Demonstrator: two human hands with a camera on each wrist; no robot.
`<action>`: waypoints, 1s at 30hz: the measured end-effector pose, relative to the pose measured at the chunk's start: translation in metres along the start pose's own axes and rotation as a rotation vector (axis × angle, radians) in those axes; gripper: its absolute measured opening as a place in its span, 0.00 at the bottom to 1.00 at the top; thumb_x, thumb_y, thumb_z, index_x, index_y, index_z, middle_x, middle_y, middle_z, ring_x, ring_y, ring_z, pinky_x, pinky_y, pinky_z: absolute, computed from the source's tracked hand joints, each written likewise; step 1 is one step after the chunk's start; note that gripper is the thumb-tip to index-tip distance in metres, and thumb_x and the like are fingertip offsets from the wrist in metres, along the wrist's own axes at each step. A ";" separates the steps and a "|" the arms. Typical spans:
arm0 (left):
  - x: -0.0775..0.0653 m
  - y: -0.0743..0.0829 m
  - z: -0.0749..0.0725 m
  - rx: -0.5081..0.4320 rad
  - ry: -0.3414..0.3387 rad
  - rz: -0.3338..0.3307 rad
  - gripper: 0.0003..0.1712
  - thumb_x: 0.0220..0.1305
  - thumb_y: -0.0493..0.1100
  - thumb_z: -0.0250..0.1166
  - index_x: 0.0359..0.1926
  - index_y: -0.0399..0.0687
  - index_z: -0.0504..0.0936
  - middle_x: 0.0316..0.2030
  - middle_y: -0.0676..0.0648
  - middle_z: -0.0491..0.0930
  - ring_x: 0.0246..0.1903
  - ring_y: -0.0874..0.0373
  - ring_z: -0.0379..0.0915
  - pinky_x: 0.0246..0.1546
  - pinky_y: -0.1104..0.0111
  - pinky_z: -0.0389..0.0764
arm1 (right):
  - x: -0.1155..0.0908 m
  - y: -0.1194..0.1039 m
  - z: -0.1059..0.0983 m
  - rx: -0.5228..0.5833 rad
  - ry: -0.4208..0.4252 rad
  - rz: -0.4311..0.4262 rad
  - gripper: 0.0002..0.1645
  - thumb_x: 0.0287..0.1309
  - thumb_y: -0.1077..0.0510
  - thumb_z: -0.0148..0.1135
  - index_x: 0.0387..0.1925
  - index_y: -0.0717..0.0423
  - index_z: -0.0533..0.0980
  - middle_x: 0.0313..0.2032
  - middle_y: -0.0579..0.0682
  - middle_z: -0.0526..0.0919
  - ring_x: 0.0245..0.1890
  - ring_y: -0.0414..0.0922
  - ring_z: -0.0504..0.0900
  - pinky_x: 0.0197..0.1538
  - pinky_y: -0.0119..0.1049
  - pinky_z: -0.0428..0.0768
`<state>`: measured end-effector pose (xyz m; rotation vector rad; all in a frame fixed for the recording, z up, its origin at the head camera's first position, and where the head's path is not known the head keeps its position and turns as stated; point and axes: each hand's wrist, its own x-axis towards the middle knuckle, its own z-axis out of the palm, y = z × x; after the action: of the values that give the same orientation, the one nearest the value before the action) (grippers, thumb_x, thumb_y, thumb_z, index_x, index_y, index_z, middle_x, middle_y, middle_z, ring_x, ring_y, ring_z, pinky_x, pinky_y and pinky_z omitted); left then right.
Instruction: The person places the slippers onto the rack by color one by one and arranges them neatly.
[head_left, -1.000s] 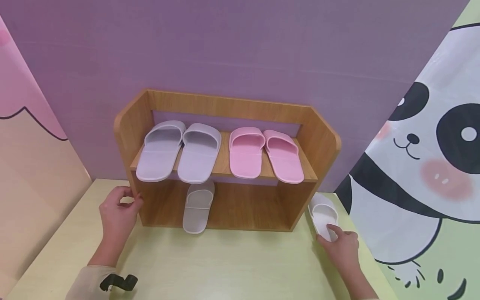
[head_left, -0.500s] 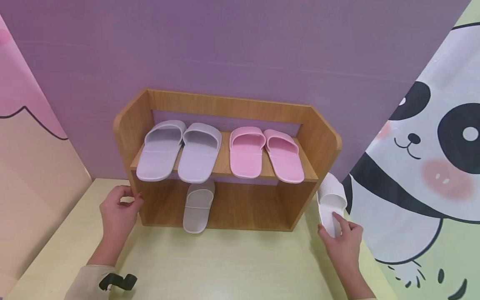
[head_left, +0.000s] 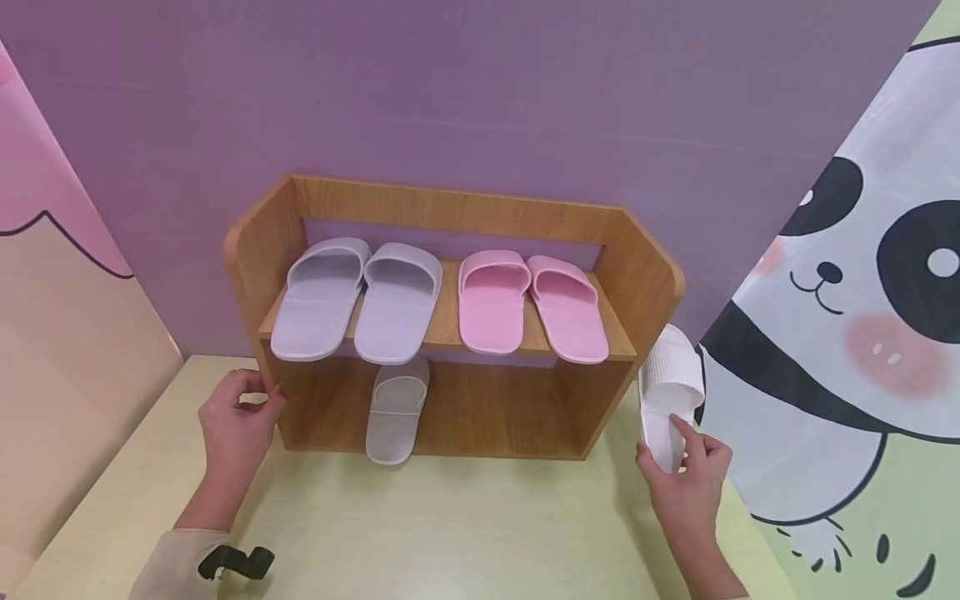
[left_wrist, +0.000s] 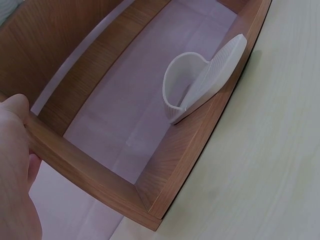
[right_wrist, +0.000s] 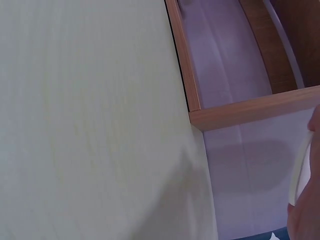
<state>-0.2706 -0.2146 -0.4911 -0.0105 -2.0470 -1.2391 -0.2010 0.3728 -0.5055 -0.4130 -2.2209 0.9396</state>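
My right hand (head_left: 688,479) pinches a white slipper (head_left: 671,371) by its heel end, just right of the wooden shoe rack (head_left: 652,292). The slipper is raised off the table, toe pointing away; only its edge (right_wrist: 300,172) shows in the right wrist view. My left hand (head_left: 238,425) grips the front edge of the rack's left side panel, with fingers and thumb on either side (left_wrist: 15,150). On the lower shelf lies one white slipper (head_left: 393,421), its heel over the front edge. Two pale lilac slippers (head_left: 397,312) and two pink slippers (head_left: 491,317) sit on the upper shelf.
The rack stands on a pale wooden table (head_left: 450,533) against a purple wall (head_left: 480,100). A panda picture (head_left: 877,275) covers the right wall, close beside the right hand. A black strap piece (head_left: 236,562) sits on the left sleeve.
My right hand has lifted the white slipper from the table beside the rack, bringing it up and slightly right. The left hand stays on the rack's side panel.
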 end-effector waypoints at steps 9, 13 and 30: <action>-0.001 0.002 0.001 -0.016 0.001 -0.026 0.07 0.65 0.27 0.73 0.43 0.35 0.85 0.40 0.42 0.87 0.35 0.80 0.77 0.33 0.86 0.80 | -0.006 0.005 0.003 0.211 0.182 -0.239 0.43 0.46 0.72 0.82 0.67 0.58 0.82 0.55 0.28 0.62 0.56 0.34 0.66 0.50 0.28 0.71; -0.001 0.002 0.001 -0.024 0.005 -0.024 0.07 0.65 0.27 0.73 0.42 0.35 0.85 0.39 0.42 0.87 0.34 0.80 0.78 0.33 0.86 0.80 | -0.010 -0.012 -0.002 0.297 0.234 -0.353 0.41 0.43 0.73 0.78 0.64 0.68 0.81 0.56 0.32 0.65 0.56 0.34 0.68 0.52 0.26 0.73; 0.000 -0.001 0.002 -0.017 0.011 -0.004 0.07 0.66 0.28 0.73 0.43 0.35 0.85 0.39 0.43 0.87 0.39 0.77 0.78 0.36 0.87 0.79 | -0.030 -0.050 0.000 0.415 0.197 -0.665 0.40 0.39 0.55 0.72 0.54 0.77 0.80 0.54 0.57 0.73 0.61 0.41 0.67 0.53 0.29 0.71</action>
<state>-0.2721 -0.2138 -0.4922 -0.0080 -2.0280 -1.2566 -0.1807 0.3230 -0.4836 0.3899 -1.7339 0.8990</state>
